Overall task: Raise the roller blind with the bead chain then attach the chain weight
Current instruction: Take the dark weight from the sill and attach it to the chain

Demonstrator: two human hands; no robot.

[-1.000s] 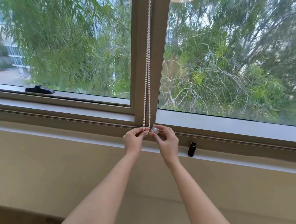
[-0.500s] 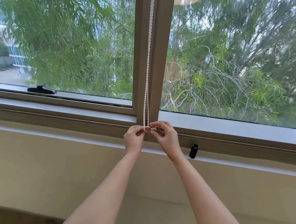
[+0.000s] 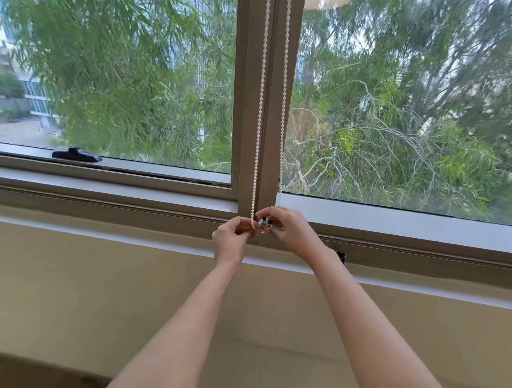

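Note:
A white bead chain (image 3: 260, 104) hangs in two strands down the brown centre post (image 3: 269, 152) of the window, the strands spread apart. My left hand (image 3: 231, 237) pinches the bottom of the left strand. My right hand (image 3: 291, 230) holds a small silvery chain weight (image 3: 264, 223) against the chain's lower end, with the right strand running down behind its fingers. The two hands touch at the fingertips just above the sill. The roller blind itself is out of view above.
A small black cylinder (image 3: 341, 256) stands on the sill ledge right of my right wrist, mostly hidden by it. A black window latch (image 3: 76, 154) sits on the left frame. Below the sill is a plain beige wall (image 3: 93, 289).
The two chain strands have spread apart, the right one now further right. My hands stay at the chain's bottom end, and my right wrist now covers most of the black cylinder.

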